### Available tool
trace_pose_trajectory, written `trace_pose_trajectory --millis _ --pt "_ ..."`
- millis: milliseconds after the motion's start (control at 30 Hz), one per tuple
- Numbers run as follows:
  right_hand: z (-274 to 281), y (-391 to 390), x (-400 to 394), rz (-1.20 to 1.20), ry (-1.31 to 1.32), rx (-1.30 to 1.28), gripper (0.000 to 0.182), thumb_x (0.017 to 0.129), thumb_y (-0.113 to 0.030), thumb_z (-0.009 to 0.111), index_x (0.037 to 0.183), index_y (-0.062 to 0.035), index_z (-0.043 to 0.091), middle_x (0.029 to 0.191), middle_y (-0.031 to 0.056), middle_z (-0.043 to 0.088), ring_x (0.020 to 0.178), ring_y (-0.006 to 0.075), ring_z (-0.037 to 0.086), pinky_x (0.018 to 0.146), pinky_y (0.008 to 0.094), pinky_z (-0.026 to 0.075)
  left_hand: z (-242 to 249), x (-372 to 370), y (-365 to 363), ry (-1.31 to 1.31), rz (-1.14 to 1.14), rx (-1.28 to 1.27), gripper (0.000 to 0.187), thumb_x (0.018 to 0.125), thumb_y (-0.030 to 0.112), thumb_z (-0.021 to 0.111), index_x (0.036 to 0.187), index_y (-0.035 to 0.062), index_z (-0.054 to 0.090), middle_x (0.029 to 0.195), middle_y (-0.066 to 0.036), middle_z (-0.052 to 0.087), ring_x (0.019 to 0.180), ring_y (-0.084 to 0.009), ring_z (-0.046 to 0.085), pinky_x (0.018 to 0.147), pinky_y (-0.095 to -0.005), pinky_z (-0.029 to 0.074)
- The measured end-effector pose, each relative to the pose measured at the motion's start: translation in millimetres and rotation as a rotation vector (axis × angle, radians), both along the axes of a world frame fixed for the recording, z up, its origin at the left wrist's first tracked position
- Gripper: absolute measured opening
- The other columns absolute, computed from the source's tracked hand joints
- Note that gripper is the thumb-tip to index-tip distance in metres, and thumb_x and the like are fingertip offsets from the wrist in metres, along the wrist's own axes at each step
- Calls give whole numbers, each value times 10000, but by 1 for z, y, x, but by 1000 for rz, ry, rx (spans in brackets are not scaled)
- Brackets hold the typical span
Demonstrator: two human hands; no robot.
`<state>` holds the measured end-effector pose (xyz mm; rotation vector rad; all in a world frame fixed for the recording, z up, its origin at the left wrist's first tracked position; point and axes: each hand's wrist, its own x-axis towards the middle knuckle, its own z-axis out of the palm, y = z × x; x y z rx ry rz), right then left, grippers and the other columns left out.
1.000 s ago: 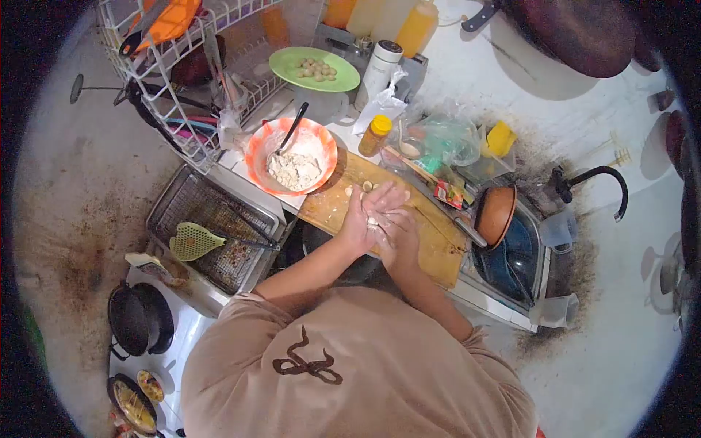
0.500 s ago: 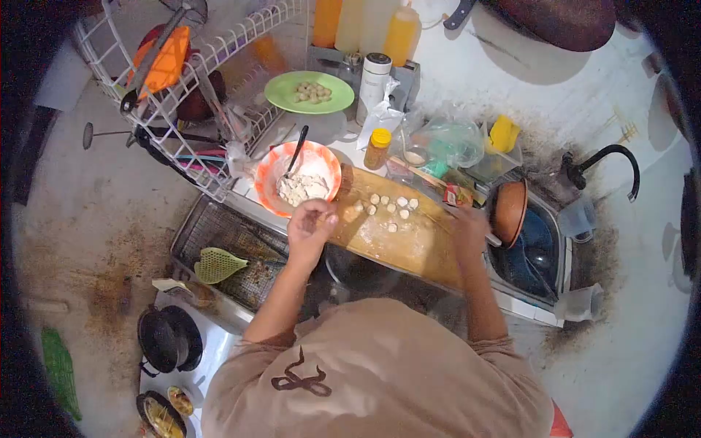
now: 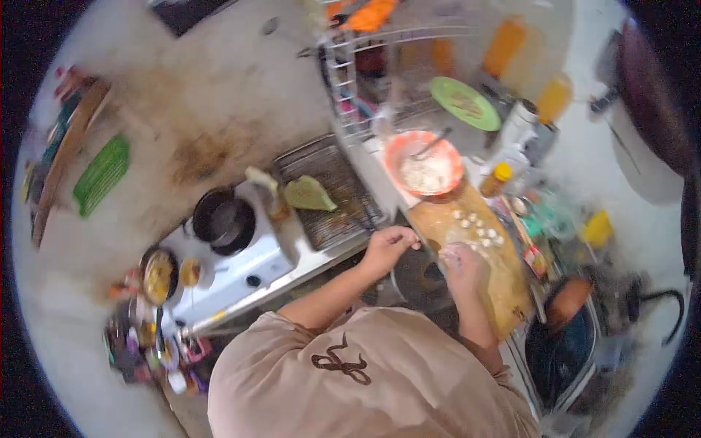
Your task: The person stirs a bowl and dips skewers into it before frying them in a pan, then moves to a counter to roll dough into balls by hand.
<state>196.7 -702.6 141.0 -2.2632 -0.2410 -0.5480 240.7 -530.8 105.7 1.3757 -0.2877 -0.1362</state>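
My left hand (image 3: 393,248) is closed just off the near edge of the wooden board (image 3: 504,292), fingertips pinched together; whatever they hold, if anything, is too small to make out. Over the board's near side, my right hand (image 3: 465,264) is smeared by motion, so its fingers do not show clearly. Several small white dough pieces (image 3: 482,232) lie on the floured board, beyond my right hand. At the board's far left end stands an orange-and-white bowl (image 3: 454,162) holding white floury dough and a dark-handled utensil (image 3: 432,144).
A green plate (image 3: 465,102) with small pieces on it stands behind the bowl. A yellow-lidded jar (image 3: 496,179) and plastic bags (image 3: 558,219) line the board's back. Left are a wire tray (image 3: 328,157) and a stove with a dark pot (image 3: 224,220). Right is a sink (image 3: 558,358).
My view has swung left, bringing the stove further in. My right hand has come from the board's right end toward my left hand. My left hand is now farther from the bowl.
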Motion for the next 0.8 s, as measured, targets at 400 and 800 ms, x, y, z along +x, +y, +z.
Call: trace_pose_trajectory --millis 400,800 --pt "-17 79 32 240 353 388 86 654 -60 654 723 -10 641 676 63 631 641 110 589 609 238 453 -12 -130 110 113 543 -135 240 787 20 544 1023 31 502 940 -59 538 885 -140 509 808 -274 418" --pt "1 30 185 -230 -43 -280 168 729 -102 498 832 -25 607 821 194 588 826 324 559 716 370 433 11 -202 232 146 540 -138 172 778 -1 542 946 29 520 910 -29 536 861 -129 512 784 -251 410"
